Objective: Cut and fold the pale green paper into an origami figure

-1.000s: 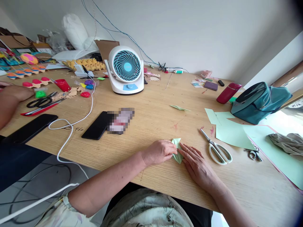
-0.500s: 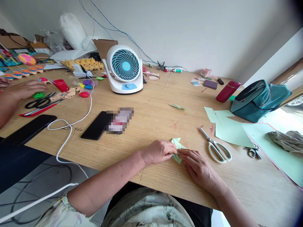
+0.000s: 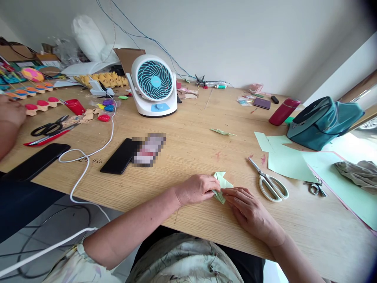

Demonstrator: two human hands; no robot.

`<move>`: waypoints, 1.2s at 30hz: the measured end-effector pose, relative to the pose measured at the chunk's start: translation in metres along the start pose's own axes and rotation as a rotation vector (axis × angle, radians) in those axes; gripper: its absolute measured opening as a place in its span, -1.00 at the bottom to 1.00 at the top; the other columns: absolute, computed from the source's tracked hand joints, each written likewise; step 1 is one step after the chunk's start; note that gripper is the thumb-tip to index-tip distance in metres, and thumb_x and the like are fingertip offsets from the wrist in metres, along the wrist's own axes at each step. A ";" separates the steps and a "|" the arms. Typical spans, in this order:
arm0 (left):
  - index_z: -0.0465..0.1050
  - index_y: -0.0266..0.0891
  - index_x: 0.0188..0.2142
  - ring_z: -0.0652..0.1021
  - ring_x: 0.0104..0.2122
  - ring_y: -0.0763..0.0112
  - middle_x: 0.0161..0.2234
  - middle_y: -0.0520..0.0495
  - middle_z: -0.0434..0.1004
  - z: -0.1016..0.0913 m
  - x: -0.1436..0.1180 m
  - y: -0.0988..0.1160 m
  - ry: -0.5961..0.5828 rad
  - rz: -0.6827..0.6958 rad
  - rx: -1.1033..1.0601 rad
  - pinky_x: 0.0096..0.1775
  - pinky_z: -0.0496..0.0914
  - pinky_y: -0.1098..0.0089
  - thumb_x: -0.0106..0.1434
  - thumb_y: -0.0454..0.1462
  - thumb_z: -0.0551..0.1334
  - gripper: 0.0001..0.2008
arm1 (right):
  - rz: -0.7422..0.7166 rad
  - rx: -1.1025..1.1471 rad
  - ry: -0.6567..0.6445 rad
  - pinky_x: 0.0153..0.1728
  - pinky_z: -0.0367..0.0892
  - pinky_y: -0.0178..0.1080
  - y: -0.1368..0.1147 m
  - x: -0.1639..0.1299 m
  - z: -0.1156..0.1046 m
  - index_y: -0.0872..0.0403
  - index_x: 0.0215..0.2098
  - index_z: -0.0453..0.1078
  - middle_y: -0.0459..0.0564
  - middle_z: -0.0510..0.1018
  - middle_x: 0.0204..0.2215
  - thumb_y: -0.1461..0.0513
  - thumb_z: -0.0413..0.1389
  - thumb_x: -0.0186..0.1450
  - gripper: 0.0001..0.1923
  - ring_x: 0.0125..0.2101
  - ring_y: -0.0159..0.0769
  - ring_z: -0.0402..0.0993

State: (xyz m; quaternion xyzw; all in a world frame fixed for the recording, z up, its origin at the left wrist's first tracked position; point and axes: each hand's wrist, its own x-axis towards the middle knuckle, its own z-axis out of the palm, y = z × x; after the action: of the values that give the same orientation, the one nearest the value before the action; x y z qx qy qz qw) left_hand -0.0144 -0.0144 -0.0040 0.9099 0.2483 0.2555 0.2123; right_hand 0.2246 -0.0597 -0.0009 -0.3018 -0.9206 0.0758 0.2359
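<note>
A small piece of folded light-green paper (image 3: 223, 181) lies near the table's front edge, with pointed corners sticking out at the top and right. My left hand (image 3: 198, 189) pinches its left side, fingers bent. From the right, my right hand (image 3: 246, 206) grips the lower right edge, its fingers close together and the fingertips on the paper. Both hands cover part of the folds. White-handled scissors (image 3: 272, 188) rest to the right of my right hand. Farther back lies another thin folded green paper piece (image 3: 223, 132).
Green paper sheets (image 3: 290, 163), keys (image 3: 315, 189), a teal bag (image 3: 312, 124) and a red bottle (image 3: 284, 112) are on the right. A fan (image 3: 154, 84) stands behind. Phones (image 3: 120, 156), a white cable (image 3: 85, 171), black scissors (image 3: 50, 126) and a co-worker's hand (image 3: 11, 112) are left.
My hands and the folded paper stay almost in place. At the far left, the co-worker's hand has drawn back leftward, revealing red-topped pieces; the green lump by it is out of sight.
</note>
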 end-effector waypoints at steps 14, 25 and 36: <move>0.50 -0.23 -0.20 0.56 -0.07 0.34 -0.06 -0.08 0.57 -0.003 0.000 0.001 -0.035 -0.045 -0.031 0.02 0.39 0.39 0.27 -0.39 0.19 -0.85 | -0.054 -0.076 -0.133 0.04 0.38 0.04 -0.003 -0.006 -0.006 0.07 0.22 0.30 0.19 0.38 0.20 0.37 -0.03 0.38 -0.55 0.13 -0.05 0.37; 0.50 -0.27 -0.22 0.55 -0.07 0.35 -0.12 -0.13 0.58 -0.006 0.002 -0.002 0.085 -0.035 0.007 0.01 0.41 0.36 0.34 -0.39 0.08 -0.79 | -0.058 -0.097 -0.124 0.04 0.39 0.08 -0.005 -0.007 -0.005 0.09 0.14 0.37 0.20 0.40 0.19 0.35 -0.01 0.38 -0.61 0.15 -0.02 0.35; 0.21 -0.33 0.24 0.27 0.27 0.30 0.22 -0.22 0.33 -0.006 0.004 0.011 0.134 -0.013 0.149 0.26 0.21 0.24 0.44 -0.27 -0.03 -0.58 | -0.044 -0.061 -0.120 0.02 0.39 0.08 -0.009 -0.003 -0.008 0.09 0.13 0.37 0.19 0.43 0.14 0.36 -0.03 0.39 -0.62 0.11 -0.03 0.37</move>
State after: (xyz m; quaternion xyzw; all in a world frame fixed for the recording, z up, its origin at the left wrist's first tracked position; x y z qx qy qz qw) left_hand -0.0108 -0.0189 0.0076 0.9026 0.2860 0.2951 0.1284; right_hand 0.2259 -0.0692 0.0080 -0.2833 -0.9414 0.0603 0.1726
